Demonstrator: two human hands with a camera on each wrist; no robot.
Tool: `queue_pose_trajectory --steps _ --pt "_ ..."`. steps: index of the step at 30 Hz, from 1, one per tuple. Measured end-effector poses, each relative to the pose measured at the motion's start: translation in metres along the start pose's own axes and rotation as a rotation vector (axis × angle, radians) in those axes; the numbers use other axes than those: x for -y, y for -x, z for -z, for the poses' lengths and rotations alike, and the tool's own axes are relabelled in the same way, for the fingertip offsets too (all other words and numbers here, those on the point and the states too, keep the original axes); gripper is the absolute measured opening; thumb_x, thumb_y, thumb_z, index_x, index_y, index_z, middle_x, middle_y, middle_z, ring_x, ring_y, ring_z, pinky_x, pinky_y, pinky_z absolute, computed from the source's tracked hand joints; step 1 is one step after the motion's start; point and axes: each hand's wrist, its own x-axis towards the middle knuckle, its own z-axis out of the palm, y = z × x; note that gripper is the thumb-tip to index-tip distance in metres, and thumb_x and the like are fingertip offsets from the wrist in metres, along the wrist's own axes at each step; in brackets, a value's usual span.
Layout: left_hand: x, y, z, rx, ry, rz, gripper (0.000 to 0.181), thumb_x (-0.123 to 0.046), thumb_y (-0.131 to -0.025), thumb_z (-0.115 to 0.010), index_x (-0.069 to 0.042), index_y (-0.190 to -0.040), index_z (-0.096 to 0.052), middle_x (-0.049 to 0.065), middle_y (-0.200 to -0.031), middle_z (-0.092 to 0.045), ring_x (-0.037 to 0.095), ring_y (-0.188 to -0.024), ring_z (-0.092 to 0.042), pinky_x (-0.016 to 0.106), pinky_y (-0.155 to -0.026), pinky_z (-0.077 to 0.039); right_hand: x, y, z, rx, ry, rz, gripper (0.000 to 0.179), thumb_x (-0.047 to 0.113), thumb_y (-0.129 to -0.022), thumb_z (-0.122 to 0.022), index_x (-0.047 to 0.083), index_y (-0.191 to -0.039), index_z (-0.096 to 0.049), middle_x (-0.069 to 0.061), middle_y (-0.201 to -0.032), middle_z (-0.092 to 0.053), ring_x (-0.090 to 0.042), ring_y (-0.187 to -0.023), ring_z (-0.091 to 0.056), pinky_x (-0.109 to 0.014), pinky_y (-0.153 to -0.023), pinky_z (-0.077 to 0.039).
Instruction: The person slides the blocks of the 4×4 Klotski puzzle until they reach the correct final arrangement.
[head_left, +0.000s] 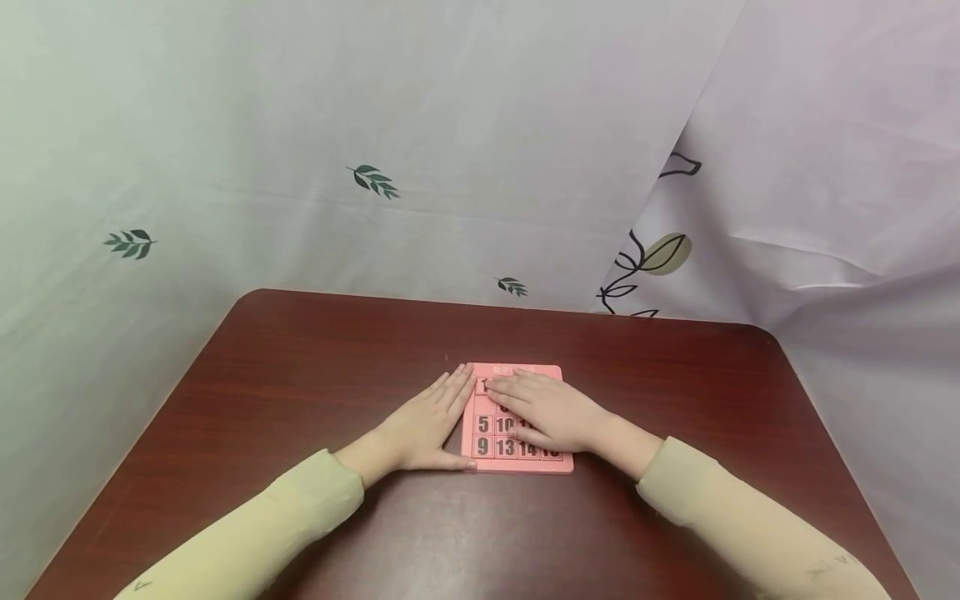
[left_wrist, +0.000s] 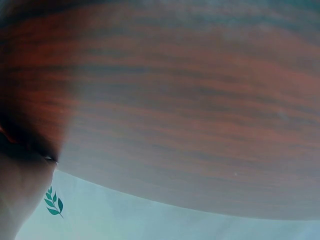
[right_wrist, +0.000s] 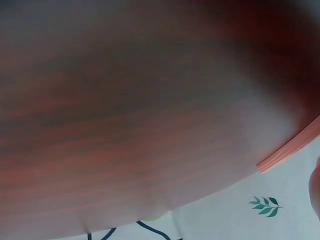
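A pink number slide puzzle [head_left: 525, 467] lies flat on the table in the head view, its tiles printed with dark numerals such as 5, 9, 10, 13 and 14. Along its left edge rests my left hand [head_left: 427, 423], fingers straight and thumb spread to the lower left corner. My right hand [head_left: 557, 410] lies over the tiles from the right with extended fingers, covering much of the upper and right part of the grid. Only a side edge of the puzzle [right_wrist: 291, 149] shows in the right wrist view. The left wrist view holds just a part of the left hand [left_wrist: 22, 197].
The dark red wooden table [head_left: 315, 375] has rounded far corners. Behind it and at both sides hangs a pale cloth [head_left: 450, 125] with leaf prints, close against the table's far edge.
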Motion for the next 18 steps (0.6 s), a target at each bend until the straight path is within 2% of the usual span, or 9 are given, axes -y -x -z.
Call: queue_pose_trajectory --steps 3,7,14,18 --pt "0.000 0.000 0.000 0.005 0.002 0.002 0.124 -0.080 -0.090 -0.059 0.008 -0.166 -0.018 0.027 -0.177 -0.010 0.037 -0.166 -0.015 0.047 -0.136 -0.021 -0.002 -0.002 0.000 0.005 -0.009 -0.011 0.065 0.044 -0.107 -0.056 0.009 -0.162 -0.045 -0.006 -0.167 -0.048 -0.023 -0.157 -0.043 -0.044 -0.132 -0.032" --pt "0.000 0.000 0.000 0.010 0.002 0.007 0.124 -0.080 -0.090 -0.058 0.008 -0.166 -0.017 0.026 -0.177 -0.009 0.037 -0.166 -0.014 0.046 -0.136 -0.020 0.002 0.000 0.000 -0.017 0.004 0.018 0.065 0.044 -0.107 -0.056 0.009 -0.161 -0.046 -0.006 -0.168 -0.047 -0.022 -0.157 -0.043 -0.045 -0.131 -0.034" --pt "0.000 0.000 -0.001 0.008 0.008 0.004 0.124 -0.081 -0.090 -0.058 0.008 -0.166 -0.017 0.027 -0.177 -0.009 0.038 -0.166 -0.013 0.046 -0.137 -0.019 0.023 0.017 -0.002 -0.097 0.076 0.184 0.066 0.044 -0.105 -0.061 0.007 -0.158 -0.050 -0.007 -0.163 -0.053 -0.024 -0.153 -0.049 -0.044 -0.126 -0.042" --pt "0.000 0.000 -0.001 0.004 0.009 0.006 0.124 -0.080 -0.090 -0.059 0.008 -0.166 -0.017 0.027 -0.177 -0.009 0.037 -0.166 -0.014 0.046 -0.137 -0.020 0.032 0.024 -0.004 -0.106 0.107 0.229 0.067 0.048 -0.105 -0.060 0.008 -0.158 -0.049 -0.007 -0.163 -0.053 -0.023 -0.153 -0.049 -0.041 -0.126 -0.043"
